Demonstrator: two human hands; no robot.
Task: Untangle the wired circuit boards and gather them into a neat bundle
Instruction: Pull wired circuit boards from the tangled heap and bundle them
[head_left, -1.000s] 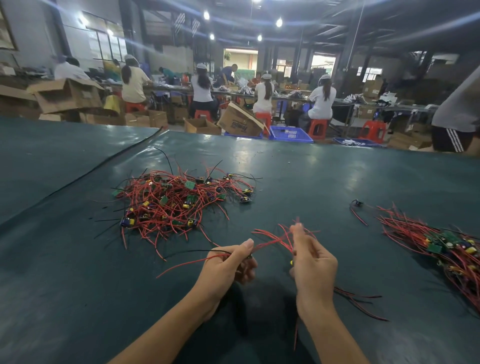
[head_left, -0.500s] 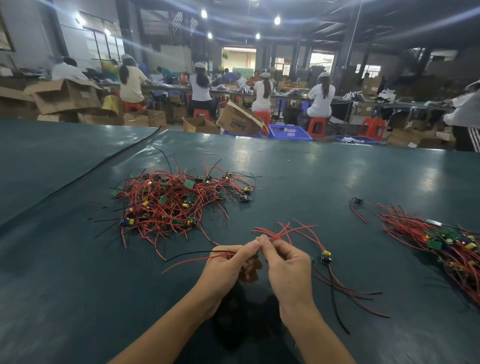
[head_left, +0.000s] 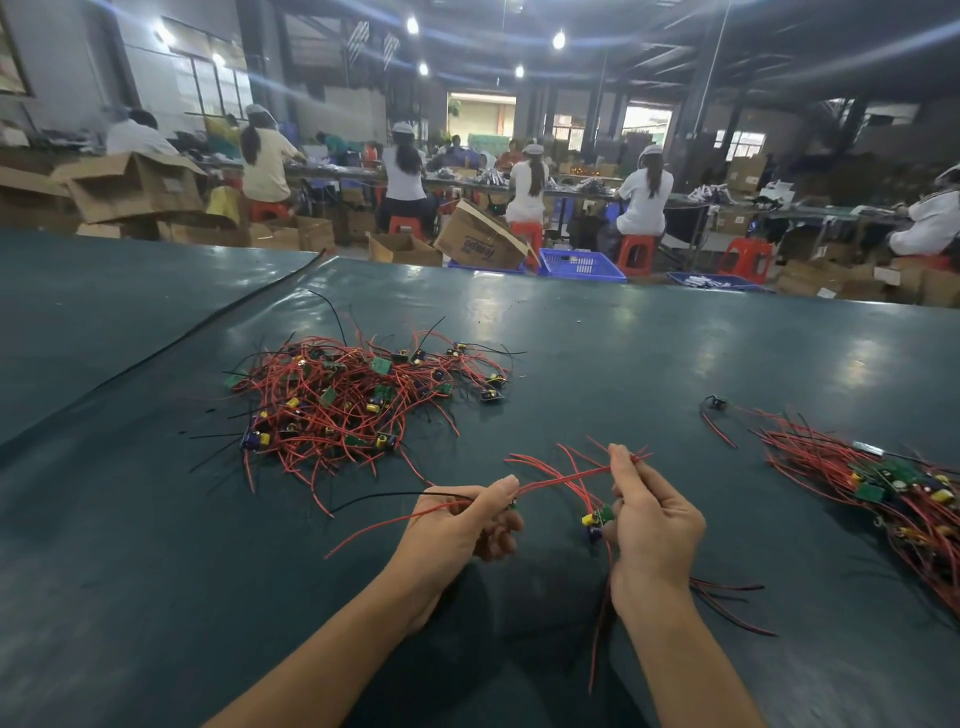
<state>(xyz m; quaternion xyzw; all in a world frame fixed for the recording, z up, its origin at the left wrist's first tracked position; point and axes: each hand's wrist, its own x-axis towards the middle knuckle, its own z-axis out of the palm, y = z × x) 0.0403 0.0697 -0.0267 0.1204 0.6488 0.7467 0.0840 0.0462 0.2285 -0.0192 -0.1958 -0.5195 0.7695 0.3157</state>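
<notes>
Over the green table (head_left: 649, 353), my left hand (head_left: 460, 527) pinches red wires (head_left: 566, 475) between thumb and forefinger, and a black lead trails out to its left. My right hand (head_left: 654, 525) pinches the far ends of those wires at its fingertips. A small board (head_left: 597, 518) with a yellow part hangs just beside its palm, and more wires run from under that wrist onto the table. Farther out on the left lies the tangled pile (head_left: 343, 400) of red-wired boards. At the right edge a straighter bundle (head_left: 878, 480) lies well apart from it. Beyond the table a tipped cardboard box (head_left: 478, 241) bears blue lettering, upside down, that looks like "Tempo". Just right of it sits a blue crate (head_left: 579, 264), though I cannot make out what is in it. A shallow blue tray (head_left: 714, 281) farther right holds pale small parts. At far left a carton (head_left: 137, 184) stands with its flaps open and its inside hidden.
</notes>
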